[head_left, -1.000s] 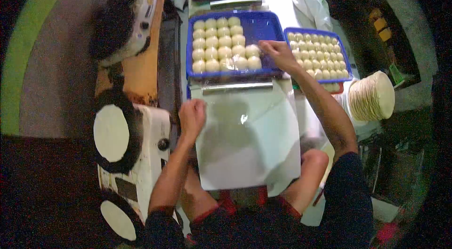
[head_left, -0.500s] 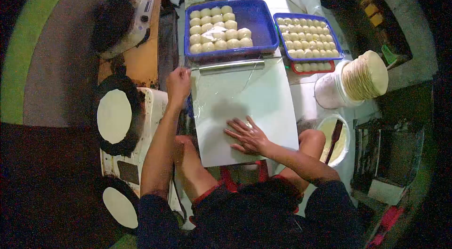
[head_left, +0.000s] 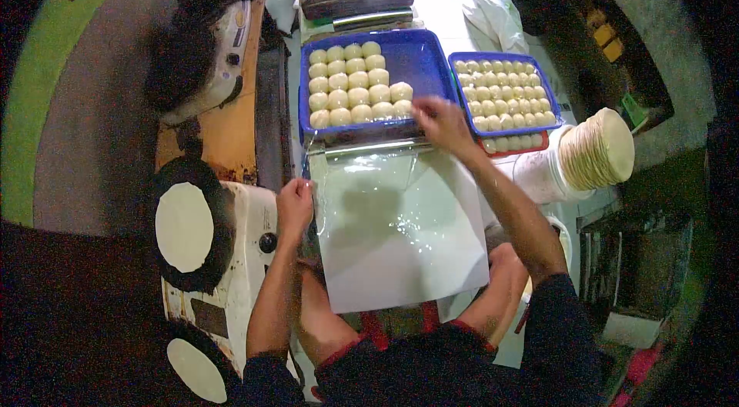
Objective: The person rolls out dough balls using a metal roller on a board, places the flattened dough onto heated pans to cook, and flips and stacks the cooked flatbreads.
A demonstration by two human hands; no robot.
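Note:
My left hand (head_left: 295,211) is closed at the left edge of a clear plastic sheet (head_left: 362,215), fingers pinched on its edge. Glossy and wrinkled, the sheet lies over a white board (head_left: 408,280) in front of me. At the near right corner of a blue tray (head_left: 422,49), my right hand (head_left: 444,128) reaches down beside the end ball of a front row of dough balls (head_left: 358,91). Its fingers are smeared by motion, so whether they touch that ball is unclear. A metal rolling bar (head_left: 369,147) lies across the board's far edge.
To the left, two round black griddles each bear a flat dough round (head_left: 185,226). At right stand another blue tray (head_left: 504,128) of dough balls, a red tray (head_left: 531,143) under it, and a stack of flatbreads (head_left: 596,153) on a white tub (head_left: 539,172).
My right hand has lifted off the board and moved forward to the dough balls. My left hand has come lower in view, still closed. The whole view has tilted slightly upward.

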